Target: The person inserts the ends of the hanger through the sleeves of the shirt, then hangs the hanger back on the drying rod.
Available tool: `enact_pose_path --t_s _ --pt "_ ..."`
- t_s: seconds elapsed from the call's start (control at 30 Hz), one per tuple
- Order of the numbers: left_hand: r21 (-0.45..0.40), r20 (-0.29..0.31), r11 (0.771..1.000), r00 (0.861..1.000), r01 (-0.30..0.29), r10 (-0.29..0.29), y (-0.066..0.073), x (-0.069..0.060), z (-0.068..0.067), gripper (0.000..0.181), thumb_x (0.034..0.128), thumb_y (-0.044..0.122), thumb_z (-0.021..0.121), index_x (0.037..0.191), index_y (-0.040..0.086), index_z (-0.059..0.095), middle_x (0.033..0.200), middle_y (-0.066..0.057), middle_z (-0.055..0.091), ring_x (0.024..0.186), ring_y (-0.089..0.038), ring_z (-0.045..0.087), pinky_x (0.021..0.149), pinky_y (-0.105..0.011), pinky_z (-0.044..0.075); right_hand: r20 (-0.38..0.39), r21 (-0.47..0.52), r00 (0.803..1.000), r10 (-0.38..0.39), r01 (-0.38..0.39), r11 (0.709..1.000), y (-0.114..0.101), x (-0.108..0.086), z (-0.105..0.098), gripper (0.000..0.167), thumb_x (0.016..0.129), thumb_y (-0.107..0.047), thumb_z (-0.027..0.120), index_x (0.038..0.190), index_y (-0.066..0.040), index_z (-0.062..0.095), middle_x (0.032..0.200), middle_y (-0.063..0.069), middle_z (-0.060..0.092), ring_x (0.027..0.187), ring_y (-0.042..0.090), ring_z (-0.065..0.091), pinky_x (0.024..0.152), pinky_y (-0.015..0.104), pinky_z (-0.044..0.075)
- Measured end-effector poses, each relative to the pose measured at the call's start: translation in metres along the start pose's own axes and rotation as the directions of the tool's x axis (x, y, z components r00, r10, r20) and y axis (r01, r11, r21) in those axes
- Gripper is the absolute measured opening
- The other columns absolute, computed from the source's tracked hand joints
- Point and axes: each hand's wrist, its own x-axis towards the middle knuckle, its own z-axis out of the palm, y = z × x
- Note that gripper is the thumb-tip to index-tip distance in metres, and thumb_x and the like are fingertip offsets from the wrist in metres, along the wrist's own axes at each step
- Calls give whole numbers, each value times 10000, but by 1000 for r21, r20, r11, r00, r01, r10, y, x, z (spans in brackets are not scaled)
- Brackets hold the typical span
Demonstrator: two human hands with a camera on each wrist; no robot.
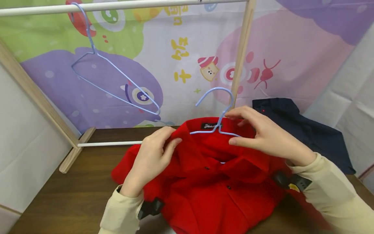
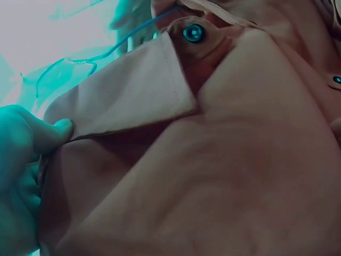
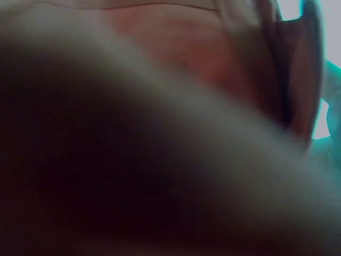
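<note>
A red buttoned shirt (image 1: 210, 198) lies spread in front of me, its collar towards the rack. Inside the collar sits a light blue hanger (image 1: 217, 88), its hook standing up past the neck label and its lower part hidden by cloth. My left hand (image 1: 153, 156) pinches the collar's left side between thumb and fingers; the left wrist view shows the thumb on the collar fabric (image 2: 128, 90). Beside the hanger's neck, my right hand (image 1: 263, 133) is spread at the collar's right side, thumb and fingers apart. Blurred cloth fills most of the right wrist view.
A second light blue hanger (image 1: 117, 66) hangs from the white rail (image 1: 140, 4) of a wooden-legged rack. Dark navy folded clothing (image 1: 309, 130) lies on the right. The brown tabletop (image 1: 76, 195) extends to the left, before a cartoon-printed backdrop (image 1: 163, 39).
</note>
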Motion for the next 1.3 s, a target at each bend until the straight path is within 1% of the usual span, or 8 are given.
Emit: enact_pose_path --t_s 0.2,0.37,0.5,0.63,0.8,0.93,1.13,1.3 --pt "-12 -83 1000 996 21 -22 -5 -1 -7 48 839 77 625 842 66 578 717 -4 528 632 -101 429 567 -232 369 -1 1 996 92 -92 996 8 -15 2 811 710 -295 771 1369 -223 304 1295 -40 396 1141 114 393 905 166 359" --pt "-14 -148 999 988 47 -48 -8 -1 -12 36 829 50 628 854 48 602 739 -26 570 619 -103 443 544 -227 361 46 94 978 204 -208 974 13 -23 -1 950 683 -274 792 1420 -251 195 1279 13 441 1099 154 459 819 176 447" --pt "-20 -170 998 984 54 -57 -9 -2 -13 41 822 25 624 854 37 600 715 -26 547 606 -102 418 529 -212 333 53 72 970 238 -241 968 15 -27 0 836 687 -308 787 1364 -199 308 1121 5 555 931 108 549 744 223 490" --pt "-28 -176 998 983 52 -56 -10 -2 -13 40 825 23 616 856 37 596 697 -22 520 607 -102 401 535 -209 315 -2 38 972 236 -236 971 16 -27 4 659 702 -326 775 1227 -148 418 974 -21 602 785 86 583 683 227 498" --pt "7 -191 997 979 80 -77 -11 -1 -13 40 831 51 622 826 50 583 641 -8 454 579 -90 370 516 -211 293 -70 83 984 163 -157 984 18 -29 10 677 698 -226 787 1238 -142 387 1064 -48 552 878 52 553 752 154 455" --pt "46 -231 993 968 107 -94 -11 -1 -13 57 837 67 624 802 46 584 635 -25 465 567 -102 380 511 -231 304 -29 193 995 98 -91 977 21 -32 9 699 710 -107 768 1269 -144 350 1143 -46 495 989 67 514 821 125 420" --pt "89 -284 985 952 145 -114 -11 -1 -12 61 839 69 626 803 27 600 680 -64 541 573 -127 439 513 -273 359 55 314 994 91 -103 944 19 -36 2 555 824 -42 629 1296 -154 358 1205 -1 458 1068 121 473 825 184 458" --pt "53 -239 992 966 119 -103 -10 -2 -12 40 828 47 629 820 33 593 678 -48 519 596 -120 425 533 -252 348 15 250 993 113 -113 962 17 -33 4 451 837 -103 640 1237 -182 448 1111 -27 543 977 94 530 764 201 487"
